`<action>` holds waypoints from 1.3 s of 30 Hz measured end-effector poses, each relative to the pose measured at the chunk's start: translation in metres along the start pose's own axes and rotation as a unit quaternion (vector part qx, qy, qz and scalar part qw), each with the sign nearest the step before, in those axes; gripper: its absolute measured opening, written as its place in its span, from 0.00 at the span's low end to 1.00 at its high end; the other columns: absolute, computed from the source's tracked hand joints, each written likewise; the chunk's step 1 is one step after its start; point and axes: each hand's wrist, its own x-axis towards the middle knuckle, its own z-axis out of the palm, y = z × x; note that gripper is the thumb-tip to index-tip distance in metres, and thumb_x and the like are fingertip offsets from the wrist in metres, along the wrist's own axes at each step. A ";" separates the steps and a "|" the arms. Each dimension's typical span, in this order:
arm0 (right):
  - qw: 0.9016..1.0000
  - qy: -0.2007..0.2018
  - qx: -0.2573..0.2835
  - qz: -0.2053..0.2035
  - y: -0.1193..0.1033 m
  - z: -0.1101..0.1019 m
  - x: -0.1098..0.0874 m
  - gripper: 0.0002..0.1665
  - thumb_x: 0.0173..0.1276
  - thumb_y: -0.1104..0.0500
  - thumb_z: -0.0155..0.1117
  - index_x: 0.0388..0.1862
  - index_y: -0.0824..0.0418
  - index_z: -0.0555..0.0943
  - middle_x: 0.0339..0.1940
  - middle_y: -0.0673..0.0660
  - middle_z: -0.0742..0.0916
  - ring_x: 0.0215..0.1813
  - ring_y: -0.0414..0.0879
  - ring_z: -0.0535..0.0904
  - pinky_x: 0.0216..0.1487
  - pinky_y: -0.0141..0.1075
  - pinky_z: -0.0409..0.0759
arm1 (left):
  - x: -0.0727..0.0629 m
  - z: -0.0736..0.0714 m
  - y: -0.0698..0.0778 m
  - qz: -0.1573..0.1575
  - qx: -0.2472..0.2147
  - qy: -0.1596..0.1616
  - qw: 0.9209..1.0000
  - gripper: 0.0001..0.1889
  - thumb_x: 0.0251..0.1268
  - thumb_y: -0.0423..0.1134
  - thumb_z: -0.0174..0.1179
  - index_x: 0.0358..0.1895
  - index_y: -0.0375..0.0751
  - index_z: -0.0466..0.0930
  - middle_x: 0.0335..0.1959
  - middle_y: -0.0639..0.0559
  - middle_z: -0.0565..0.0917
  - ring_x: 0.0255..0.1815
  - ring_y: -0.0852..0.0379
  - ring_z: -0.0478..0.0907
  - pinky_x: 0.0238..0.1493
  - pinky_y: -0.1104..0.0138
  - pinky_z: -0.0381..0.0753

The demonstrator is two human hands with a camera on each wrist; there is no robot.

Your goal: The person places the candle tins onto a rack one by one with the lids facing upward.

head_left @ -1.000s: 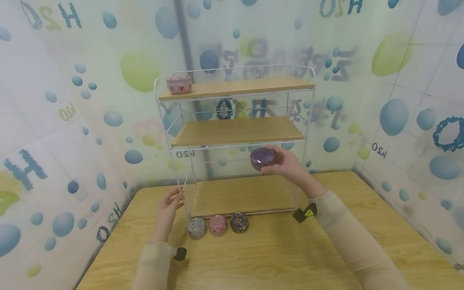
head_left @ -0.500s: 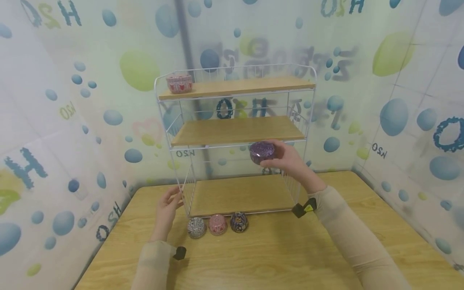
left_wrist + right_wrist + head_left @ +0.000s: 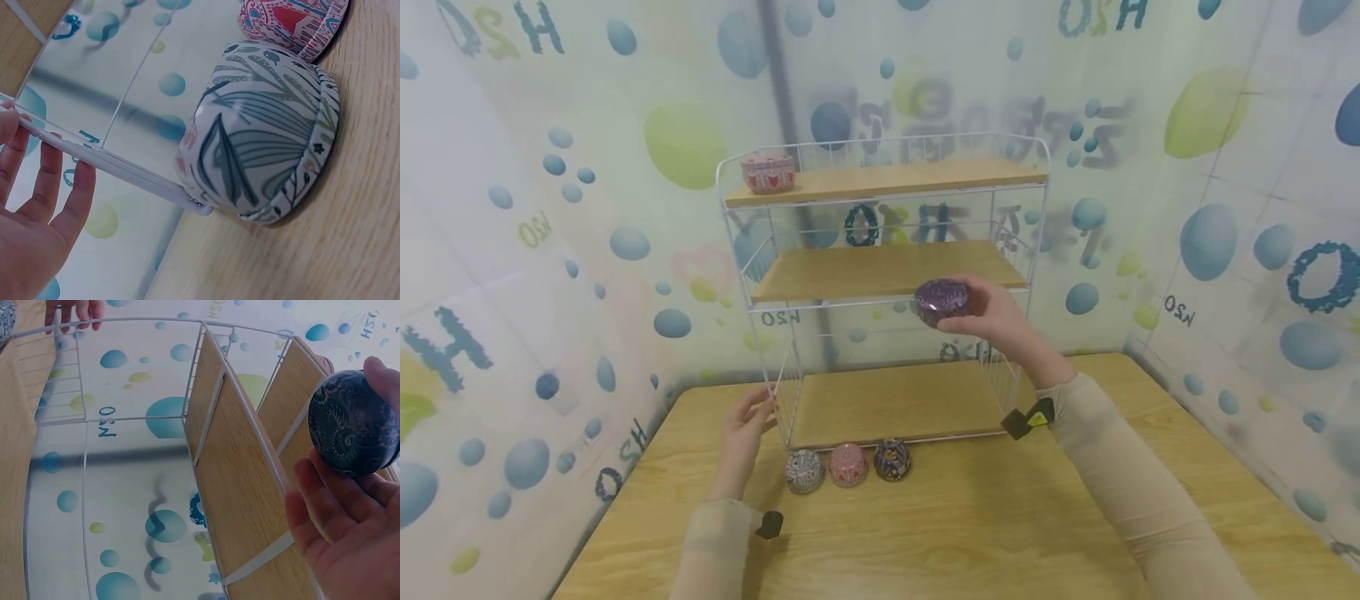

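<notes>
Purple tin [image 3: 941, 302] runs longest left to right; the right hand [image 3: 1000, 320] grips it.

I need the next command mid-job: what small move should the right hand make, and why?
Probably raise the purple tin slightly, then ease it over the middle shelf. The right hand holds it in front of that shelf's edge, outside the white rack, whose post the left hand grips.

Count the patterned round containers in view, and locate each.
5. A pink container sits on the top shelf; the right hand holds a purple container; a grey-white container, a second pink container and a dark container rest on the table, left to right.
</notes>
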 end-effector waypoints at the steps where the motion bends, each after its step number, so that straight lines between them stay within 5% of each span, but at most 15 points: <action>1: 1.000 -0.002 0.003 -0.004 -0.001 0.000 0.001 0.39 0.56 0.68 0.69 0.67 0.71 0.66 0.58 0.68 0.77 0.53 0.51 0.78 0.52 0.36 0.81 | 0.000 0.000 0.000 -0.002 0.001 -0.001 1.000 0.19 0.74 0.37 0.54 0.62 0.31 0.71 0.59 0.40 0.73 0.50 0.58 0.77 0.54 0.62 0.81; 17: 0.999 0.002 0.025 -0.022 -0.019 -0.001 0.011 0.38 0.57 0.70 0.68 0.67 0.71 0.67 0.59 0.67 0.77 0.52 0.50 0.78 0.51 0.37 0.82 | 0.004 0.000 -0.001 0.006 0.010 -0.006 1.000 0.19 0.74 0.37 0.53 0.63 0.32 0.71 0.61 0.37 0.71 0.50 0.59 0.77 0.52 0.67 0.81; 33: 0.999 0.010 0.035 -0.022 -0.031 -0.005 0.021 0.38 0.58 0.68 0.69 0.67 0.69 0.68 0.59 0.66 0.77 0.55 0.52 0.78 0.55 0.38 0.81 | -0.001 -0.001 -0.002 0.008 0.010 0.004 1.000 0.19 0.74 0.38 0.53 0.62 0.32 0.71 0.54 0.49 0.76 0.48 0.63 0.77 0.51 0.68 0.81; 39: 0.999 0.019 0.029 -0.007 -0.037 -0.006 0.025 0.40 0.57 0.69 0.69 0.69 0.69 0.66 0.60 0.66 0.76 0.55 0.51 0.78 0.53 0.37 0.82 | -0.001 0.001 -0.002 0.002 0.008 0.005 1.000 0.19 0.74 0.38 0.54 0.62 0.32 0.71 0.57 0.44 0.75 0.48 0.63 0.77 0.51 0.68 0.81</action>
